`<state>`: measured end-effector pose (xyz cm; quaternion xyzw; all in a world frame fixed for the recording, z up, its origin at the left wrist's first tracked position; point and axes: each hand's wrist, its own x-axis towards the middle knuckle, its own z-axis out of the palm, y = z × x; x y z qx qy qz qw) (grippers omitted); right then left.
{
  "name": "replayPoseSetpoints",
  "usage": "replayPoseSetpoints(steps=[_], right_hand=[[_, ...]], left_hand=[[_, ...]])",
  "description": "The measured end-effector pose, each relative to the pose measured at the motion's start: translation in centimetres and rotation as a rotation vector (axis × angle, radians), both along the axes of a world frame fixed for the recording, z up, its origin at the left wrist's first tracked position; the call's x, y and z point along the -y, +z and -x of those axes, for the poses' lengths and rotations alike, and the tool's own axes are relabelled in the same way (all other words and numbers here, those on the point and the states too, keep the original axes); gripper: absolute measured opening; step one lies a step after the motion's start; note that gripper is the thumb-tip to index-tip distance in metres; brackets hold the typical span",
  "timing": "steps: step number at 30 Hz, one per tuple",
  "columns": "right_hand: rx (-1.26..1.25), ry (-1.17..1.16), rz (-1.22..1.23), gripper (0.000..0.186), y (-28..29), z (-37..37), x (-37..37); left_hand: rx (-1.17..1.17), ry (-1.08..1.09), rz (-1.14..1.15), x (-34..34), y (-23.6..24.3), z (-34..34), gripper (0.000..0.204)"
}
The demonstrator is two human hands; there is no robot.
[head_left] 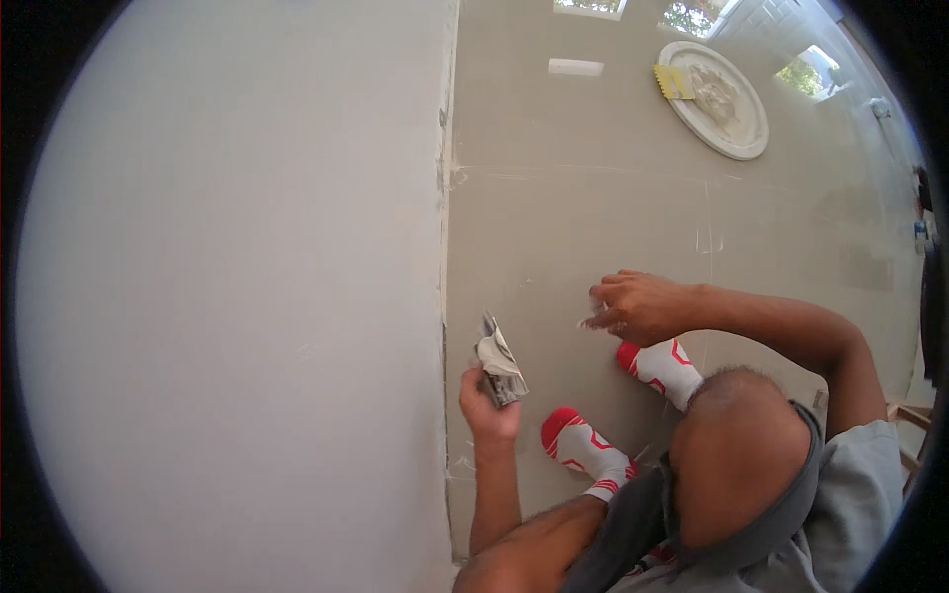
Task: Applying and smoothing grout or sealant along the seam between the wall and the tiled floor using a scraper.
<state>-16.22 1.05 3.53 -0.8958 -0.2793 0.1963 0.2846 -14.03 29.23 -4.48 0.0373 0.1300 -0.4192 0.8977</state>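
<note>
We are gripping a trowel (499, 361) in our left hand (486, 400); our right hand (638, 304), curled, is touching the floor (583, 217); keep the blade flat.

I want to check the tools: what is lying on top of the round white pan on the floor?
On the round white pan lie grey mortar and, at its left rim, a yellow notched trowel. The pan bottom under the mortar is covered.

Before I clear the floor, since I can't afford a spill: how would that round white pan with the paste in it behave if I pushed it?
The round white pan looks wide and shallow, so it would likely slide, not tip. The lumpy paste inside probably makes it heavy. The yellow notched trowel resting across its rim could slip off.
</note>
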Motion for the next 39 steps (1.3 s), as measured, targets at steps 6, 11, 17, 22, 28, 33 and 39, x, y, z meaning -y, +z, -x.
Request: replayPoseSetpoints(steps=[6, 11, 17, 22, 28, 33, 39], right_hand=[[-0.026, -0.353, -0.203, 0.033, -1.1, -0.7, 1.9], [0.107, -0.22, -0.12, 0.03, -3.4, -2.4, 4.4], [0.394, -0.305, 0.717, 0.038, -7.3, -10.8, 17.9], [0.388, -0.199, 1.069, 0.056, -9.5, -17.2, 29.2], [0.44, 0.034, 1.001, 0.024, -8.0, -18.1, 33.2], [0.228, 0.163, 1.264, 0.019, -4.0, -19.4, 30.7], [0.476, -0.481, 0.71, 0.046, -5.4, -13.4, 36.9]], left_hand=[[0.052, 0.102, -0.903, 1.7, 3.6, -1.0, 0.027], [0.064, 0.115, -1.064, 1.1, 2.8, 0.5, 0.029], [0.114, 0.127, -1.076, -0.4, 4.9, 1.5, 0.037], [0.053, 0.107, -1.123, -1.4, 4.7, 2.4, 0.036], [-0.006, 0.116, -1.129, -0.3, 4.1, 2.0, 0.039], [-0.115, 0.239, -1.218, 0.7, 5.5, 2.4, 0.033], [-0.038, 0.206, -1.157, -3.2, 2.5, 4.4, 0.027]])
